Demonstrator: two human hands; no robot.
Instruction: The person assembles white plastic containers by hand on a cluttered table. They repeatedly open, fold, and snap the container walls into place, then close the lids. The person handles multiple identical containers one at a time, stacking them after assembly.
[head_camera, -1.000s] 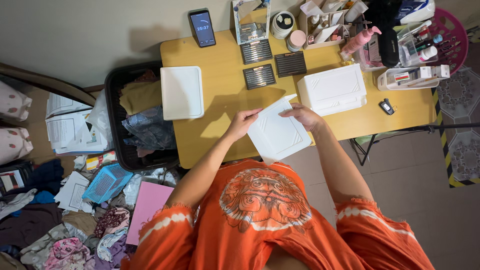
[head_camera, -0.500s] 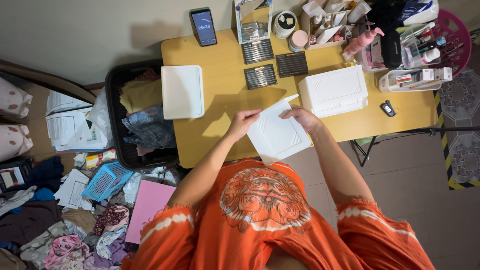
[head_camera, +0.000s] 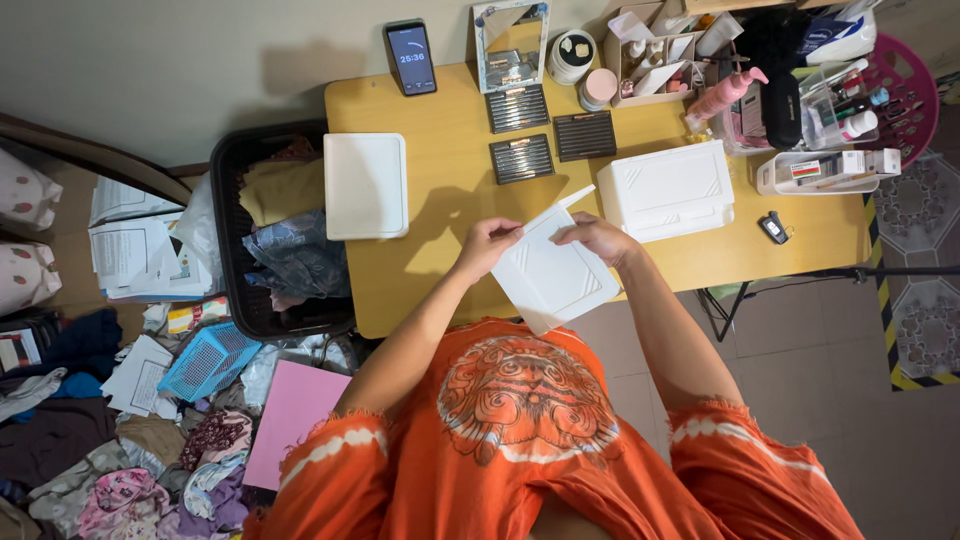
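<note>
A flat white square lid (head_camera: 555, 275) with raised diagonal lines is tilted above the near edge of the yellow table (head_camera: 440, 210). My left hand (head_camera: 487, 245) pinches its upper left edge. My right hand (head_camera: 595, 238) grips its upper right edge near a small tab. A white box (head_camera: 668, 188) of the same style stands just right of my right hand. Another white lid (head_camera: 365, 185) lies flat at the table's left end.
Three dark ribbed cases (head_camera: 550, 133), a small mirror (head_camera: 507, 42), a phone (head_camera: 411, 57), jars and cosmetic organisers (head_camera: 820, 165) line the back and right. A car key (head_camera: 773, 228) lies right. A black basket of clothes (head_camera: 275, 235) stands left; papers and clothes cover the floor.
The lid has shifted slightly and both hands have stayed on its upper edge. The view has drifted a little.
</note>
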